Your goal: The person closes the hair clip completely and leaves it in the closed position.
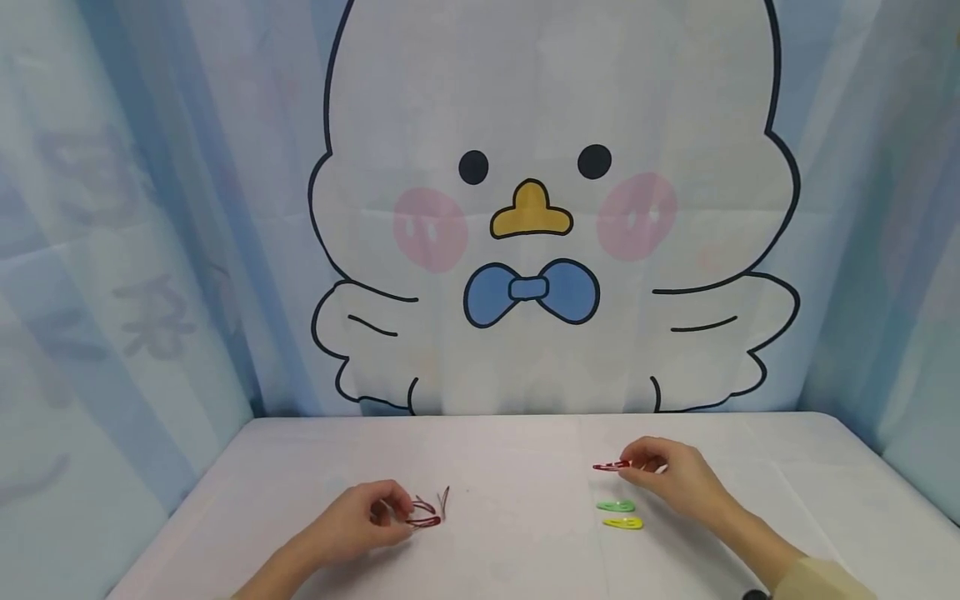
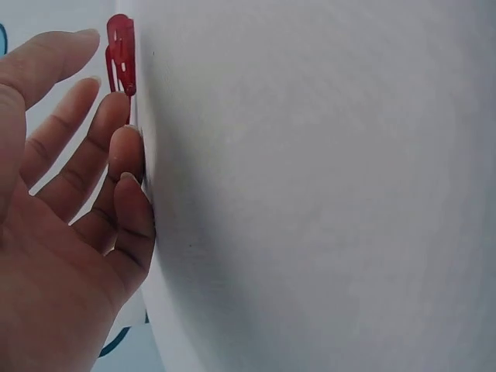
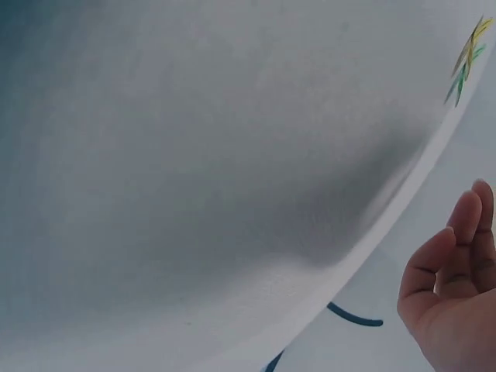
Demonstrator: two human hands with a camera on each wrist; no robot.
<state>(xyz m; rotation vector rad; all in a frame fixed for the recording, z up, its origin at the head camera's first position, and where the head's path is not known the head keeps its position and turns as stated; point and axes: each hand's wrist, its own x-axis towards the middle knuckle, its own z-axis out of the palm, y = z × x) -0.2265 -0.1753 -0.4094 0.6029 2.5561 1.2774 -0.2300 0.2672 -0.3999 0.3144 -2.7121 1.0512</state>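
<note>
Red clips (image 1: 425, 522) are by the left hand (image 1: 358, 523), whose grip is wide. The right hand (image 1: 678, 477) pinches another red clip (image 1: 609, 467), near a green clip (image 1: 617, 506) and yellow clip (image 1: 623, 523) on the surface (image 1: 517, 554). Only the head view shows that pinched one. Curtain marks (image 1: 153, 317) are too blurry to read.

Readable text: none in any view.
Left curtain (image 1: 97, 375): faint, blurred marks shaped like written characters.
Upper mark (image 1: 84, 177): broad, smeared, illegible.
Lower mark (image 1: 153, 315): smaller, several crossing strokes, nearer the back curtain (image 1: 277, 208), also illegible.
Curved stroke (image 1: 41, 483): low on the same curtain, by the head view's left edge; cannot tell whether it is lettering.
</note>
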